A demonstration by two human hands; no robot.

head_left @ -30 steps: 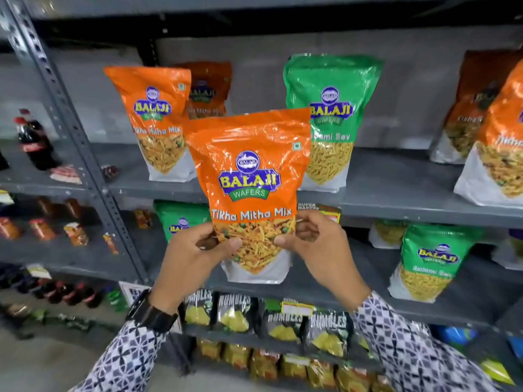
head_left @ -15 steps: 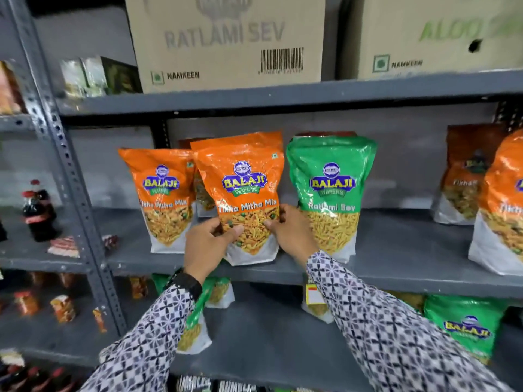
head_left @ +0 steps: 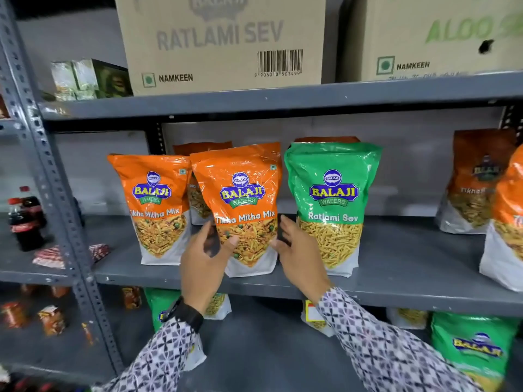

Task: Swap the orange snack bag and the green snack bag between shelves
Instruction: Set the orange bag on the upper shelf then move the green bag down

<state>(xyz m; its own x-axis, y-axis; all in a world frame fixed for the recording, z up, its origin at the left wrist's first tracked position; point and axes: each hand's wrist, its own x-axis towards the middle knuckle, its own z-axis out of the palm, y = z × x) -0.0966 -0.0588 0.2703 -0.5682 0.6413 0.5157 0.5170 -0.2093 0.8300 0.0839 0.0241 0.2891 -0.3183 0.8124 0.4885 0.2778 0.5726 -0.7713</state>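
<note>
An orange Tikha Mitha Mix bag (head_left: pixel 240 199) stands upright on the middle grey shelf (head_left: pixel 396 281). It sits between another orange bag (head_left: pixel 155 199) and a green Ratlami Sev bag (head_left: pixel 331 193). My left hand (head_left: pixel 203 261) is at its lower left with fingers spread, and the thumb tip overlaps the bag's front. At the bag's lower right edge is my right hand (head_left: pixel 297 256), fingers apart and loose, beside the green bag. More green bags (head_left: pixel 475 346) stand on the shelf below.
Cardboard boxes (head_left: pixel 220 38) fill the top shelf. More orange bags (head_left: pixel 478 182) stand at the right end of the middle shelf. A perforated metal post (head_left: pixel 56 193) divides off the left bay, which holds cola bottles (head_left: pixel 25 222) and small packets.
The orange bag went up from in front of the lower shelf onto the middle shelf beside the green bag. Both hands have loosened from gripping its bottom corners to spread fingers.
</note>
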